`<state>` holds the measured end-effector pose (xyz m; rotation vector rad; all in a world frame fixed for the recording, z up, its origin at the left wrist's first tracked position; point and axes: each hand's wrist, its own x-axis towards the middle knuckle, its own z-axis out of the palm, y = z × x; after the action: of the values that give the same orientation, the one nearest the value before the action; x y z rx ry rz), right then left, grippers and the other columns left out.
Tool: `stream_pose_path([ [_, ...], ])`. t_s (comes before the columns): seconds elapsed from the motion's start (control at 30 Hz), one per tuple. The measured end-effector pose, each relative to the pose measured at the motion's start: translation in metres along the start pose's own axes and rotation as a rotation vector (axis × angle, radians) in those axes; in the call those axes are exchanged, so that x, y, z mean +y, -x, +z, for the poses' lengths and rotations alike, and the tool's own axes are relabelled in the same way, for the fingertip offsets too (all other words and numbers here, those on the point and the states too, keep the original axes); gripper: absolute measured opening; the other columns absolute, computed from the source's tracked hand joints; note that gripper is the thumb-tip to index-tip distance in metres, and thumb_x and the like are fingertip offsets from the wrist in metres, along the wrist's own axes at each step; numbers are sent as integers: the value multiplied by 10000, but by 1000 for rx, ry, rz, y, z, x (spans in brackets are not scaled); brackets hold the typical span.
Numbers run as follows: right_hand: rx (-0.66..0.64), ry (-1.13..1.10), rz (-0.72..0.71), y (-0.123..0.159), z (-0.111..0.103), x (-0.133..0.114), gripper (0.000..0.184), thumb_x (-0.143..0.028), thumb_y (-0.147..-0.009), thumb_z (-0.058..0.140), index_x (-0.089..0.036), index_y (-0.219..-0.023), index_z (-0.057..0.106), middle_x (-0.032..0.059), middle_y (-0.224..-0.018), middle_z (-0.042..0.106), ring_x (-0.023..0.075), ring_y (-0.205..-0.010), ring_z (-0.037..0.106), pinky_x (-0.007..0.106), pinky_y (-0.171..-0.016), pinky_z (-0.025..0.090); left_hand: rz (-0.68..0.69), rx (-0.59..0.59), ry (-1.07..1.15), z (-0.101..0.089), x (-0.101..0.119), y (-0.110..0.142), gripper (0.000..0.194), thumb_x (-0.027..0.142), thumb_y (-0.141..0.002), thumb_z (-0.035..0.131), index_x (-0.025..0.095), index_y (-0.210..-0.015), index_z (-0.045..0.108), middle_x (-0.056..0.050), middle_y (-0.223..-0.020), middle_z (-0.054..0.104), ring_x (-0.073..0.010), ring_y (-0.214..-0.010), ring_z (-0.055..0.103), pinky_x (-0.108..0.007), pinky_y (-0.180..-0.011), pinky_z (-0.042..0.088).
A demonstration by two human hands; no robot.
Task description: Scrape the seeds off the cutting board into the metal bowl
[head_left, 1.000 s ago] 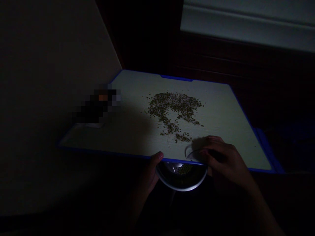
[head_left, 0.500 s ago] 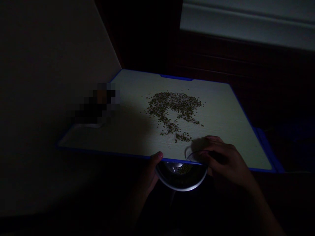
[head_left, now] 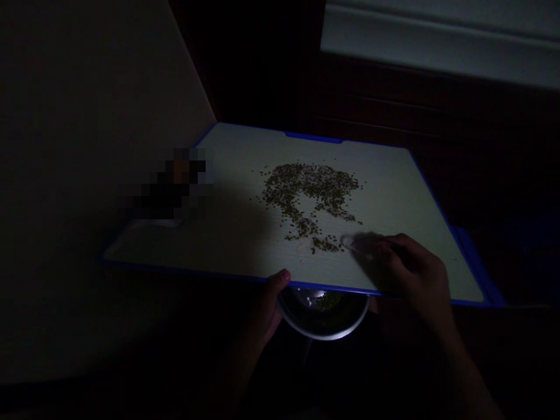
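Observation:
A pale folding table (head_left: 219, 233) with a blue rim carries a loose spread of small greenish-brown grains (head_left: 310, 184). Just under its near edge is a round metal bowl (head_left: 326, 337) with similar grains inside. My left hand (head_left: 273, 303) grips the bowl at its left side, its thumb resting on the table's rim and its other fingers partly hidden. Between the fingers of my right hand (head_left: 415, 268) is a thin, clear, rounded piece (head_left: 354, 242), its exact kind unclear in the dim light. The tip of this piece lies beside the nearest small clump of grains.
A blurred-out object (head_left: 170, 186) sits at the table's left edge, by a plain wall (head_left: 96, 105). Dark wooden panelling (head_left: 371, 105) and a pale ledge (head_left: 437, 41) are behind the table. Something blue (head_left: 475, 262) adjoins its right side.
My right hand has moved from the near rim above the bowl up and right over the tabletop, bringing the clear piece up to the grains. My left hand and the bowl have stayed put.

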<state>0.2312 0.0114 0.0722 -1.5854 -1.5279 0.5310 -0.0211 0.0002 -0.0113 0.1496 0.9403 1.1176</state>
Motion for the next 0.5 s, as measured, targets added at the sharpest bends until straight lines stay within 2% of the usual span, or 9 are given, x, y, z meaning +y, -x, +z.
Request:
stream_pose_path([
  [0.27, -39, 86, -65, -3, 2, 0, 137, -361, -905, 649, -263, -912, 745, 31, -883, 746, 211, -805, 696, 376, -746, 539, 17, -15, -9, 0, 0, 2, 408, 353, -754, 855, 147, -1100, 786, -129, -1134, 823, -373, -1299, 666, -499, -1180, 457],
  [0.4, -85, 85, -84, -3, 4, 1, 155, -375, -937, 644, -269, -975, 750, 50, -962, 752, 230, -883, 706, 401, -785, 541, 31, -50, 4, 0, -1, 0, 421, 360, -762, 855, 151, -1119, 779, -124, -1126, 824, -368, -1305, 663, -492, -1173, 467],
  [0.5, -121, 85, -94, -4, 3, 0, 165, -382, -954, 639, -274, -1005, 752, 53, -991, 751, 240, -916, 706, 410, -803, 538, 40, -68, 8, -1, -1, 1, 352, 360, -781, 848, 165, -1067, 782, -98, -1097, 831, -360, -1327, 648, -464, -1168, 474],
])
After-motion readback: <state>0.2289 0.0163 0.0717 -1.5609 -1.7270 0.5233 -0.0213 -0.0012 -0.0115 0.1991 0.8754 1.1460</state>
